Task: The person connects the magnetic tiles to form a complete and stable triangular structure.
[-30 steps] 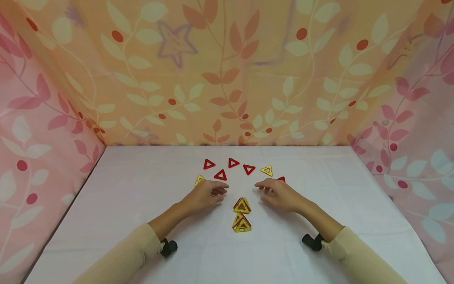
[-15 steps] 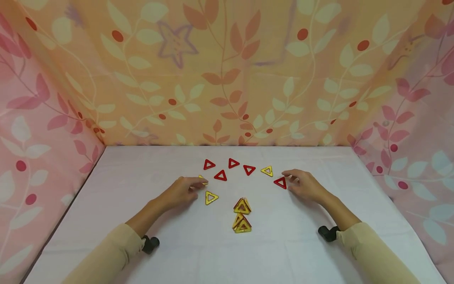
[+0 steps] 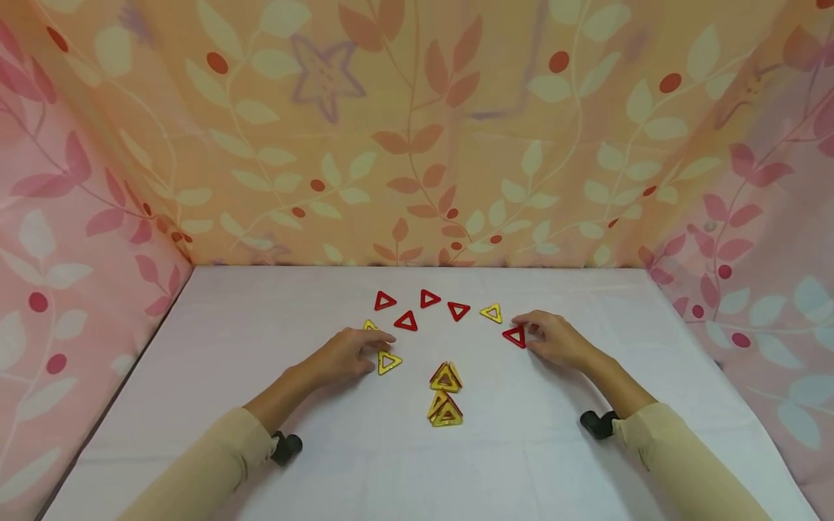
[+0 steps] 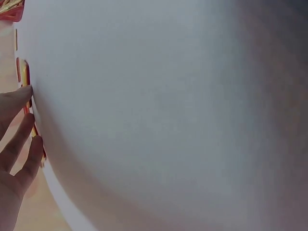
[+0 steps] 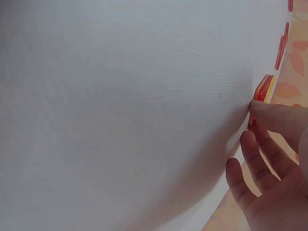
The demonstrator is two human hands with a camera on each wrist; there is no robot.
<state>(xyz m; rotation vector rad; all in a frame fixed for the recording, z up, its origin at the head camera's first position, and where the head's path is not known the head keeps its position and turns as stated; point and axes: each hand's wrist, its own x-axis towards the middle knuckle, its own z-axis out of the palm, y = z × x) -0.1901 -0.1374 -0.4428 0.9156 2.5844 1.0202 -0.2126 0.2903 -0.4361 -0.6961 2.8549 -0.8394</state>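
In the head view my left hand (image 3: 348,354) is at a yellow triangle frame (image 3: 389,362), thumb by its left edge and forefinger reaching past its top. Another yellow triangle (image 3: 369,325) is partly hidden behind that forefinger. My right hand (image 3: 554,338) has its thumb and fingers at the right edge of a red triangle frame (image 3: 514,336) and appears to pinch it. The right wrist view has the thumb touching the edge of the red triangle (image 5: 262,89). Between the hands lie two small piles of overlapping yellow and red triangles, a far pile (image 3: 446,378) and a near pile (image 3: 445,409).
Loose red triangles (image 3: 406,321) and one more yellow triangle (image 3: 491,312) lie in an arc farther back on the white tabletop (image 3: 260,311). A patterned curtain (image 3: 417,181) rises behind the table, with pink cloth at both sides. Black wrist cameras (image 3: 287,447) are worn on both arms.
Both hands have moved outward from the middle. The left went to the back yellow triangle, then came slightly right to the nearer one. The right reached the red triangle, which has shifted very slightly.
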